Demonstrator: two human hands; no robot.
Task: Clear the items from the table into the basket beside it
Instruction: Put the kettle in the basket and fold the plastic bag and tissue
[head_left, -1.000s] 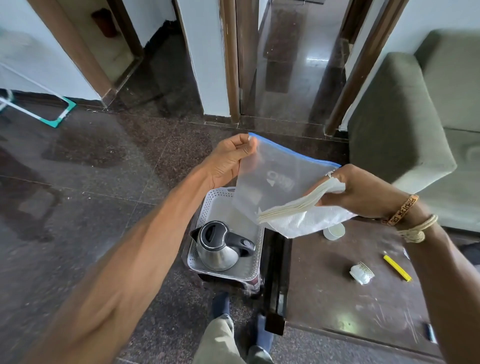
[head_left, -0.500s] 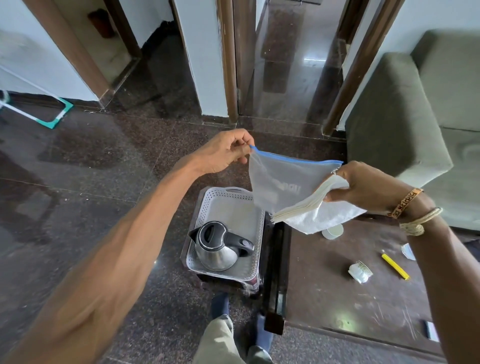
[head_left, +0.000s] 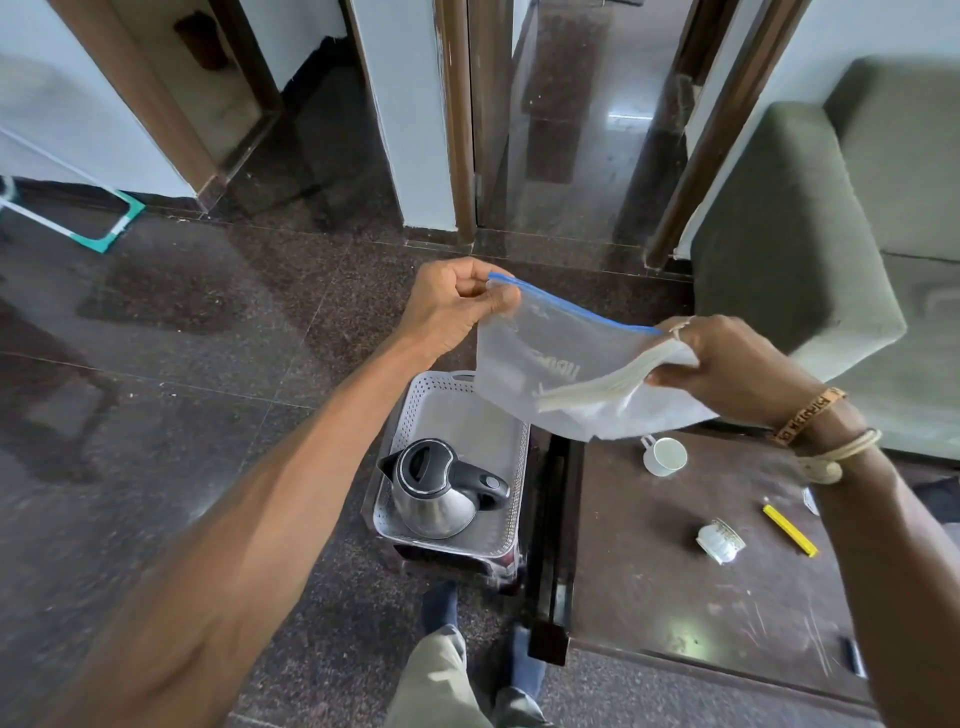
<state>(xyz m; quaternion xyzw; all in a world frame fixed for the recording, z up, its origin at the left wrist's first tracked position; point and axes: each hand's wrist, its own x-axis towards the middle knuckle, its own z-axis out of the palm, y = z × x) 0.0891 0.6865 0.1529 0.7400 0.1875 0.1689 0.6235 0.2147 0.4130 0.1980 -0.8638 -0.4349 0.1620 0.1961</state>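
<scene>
Clear plastic with a blue zip edge, the bag (head_left: 540, 358) hangs at frame centre. The left hand (head_left: 454, 306) pinches one corner; the right hand (head_left: 727, 364) grips the other end along with a folded white stack (head_left: 613, 387). Directly below is the basket (head_left: 410, 410), which holds a kettle (head_left: 441, 493). The step looks like carrying the bag over. Next it needs lowering into the free space beside the kettle, then both hands letting go. A cup (head_left: 665, 456) lies on the table (head_left: 649, 571) at lower right.

Bright daylight glares off the polished floor (head_left: 550, 171); wide-angle edges bend.
</scene>
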